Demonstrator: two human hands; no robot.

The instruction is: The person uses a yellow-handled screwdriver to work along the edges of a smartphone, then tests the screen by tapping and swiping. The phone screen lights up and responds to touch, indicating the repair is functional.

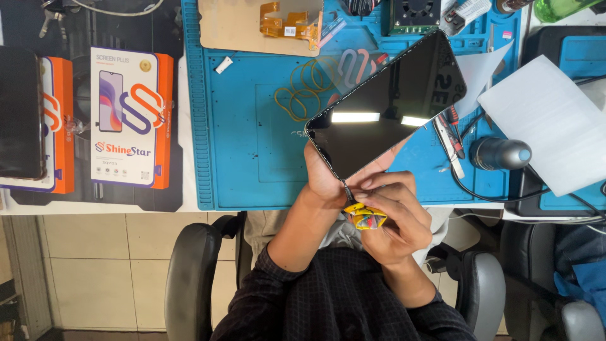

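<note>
Your left hand [325,180] has its grip closed on the lower end of the black phone screen [388,104], holding it above the blue mat [246,158] on the bench, with its long axis running diagonally from your hands up toward the far right (glass side facing you, ceiling lights mirrored in it). Your right hand [394,221] has its grip pinched shut on a small yellow tube [366,216], whose thin dark tip points up and left, touching the screen's near bottom edge. Two boxed replacement screens [129,117] lie well apart, off to your left.
</note>
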